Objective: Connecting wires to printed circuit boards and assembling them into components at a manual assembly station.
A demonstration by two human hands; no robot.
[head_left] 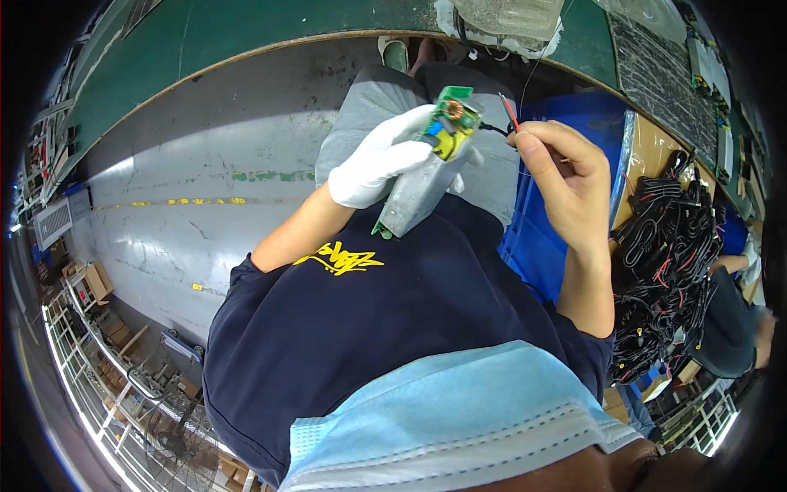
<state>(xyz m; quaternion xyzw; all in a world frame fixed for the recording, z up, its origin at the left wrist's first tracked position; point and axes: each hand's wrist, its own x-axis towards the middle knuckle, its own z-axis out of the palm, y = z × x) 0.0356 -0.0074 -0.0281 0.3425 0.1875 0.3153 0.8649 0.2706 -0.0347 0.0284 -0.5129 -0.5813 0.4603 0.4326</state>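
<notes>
Above my lap, my white-gloved left hand (384, 160) grips a power supply unit (420, 187) with a grey metal case. Its upper end shows a green circuit board with a copper coil, a blue part and yellow-wrapped parts; a bit of green board also sticks out at the lower end. To the right, my bare right hand (570, 168) pinches a cable (510, 113) between thumb and fingertips. A red wire with a bare tip rises from the pinch. A short black length runs from there toward the unit's board end; whether it joins the board I cannot tell.
A blue bin (545, 193) stands beside my right arm. Beyond it, a heap of black cables (666, 262) with red ends lies by brown cardboard. The green workbench (246, 29) curves along the far side, bearing a clear plastic tray (508, 18). Another person (730, 307) is at far right.
</notes>
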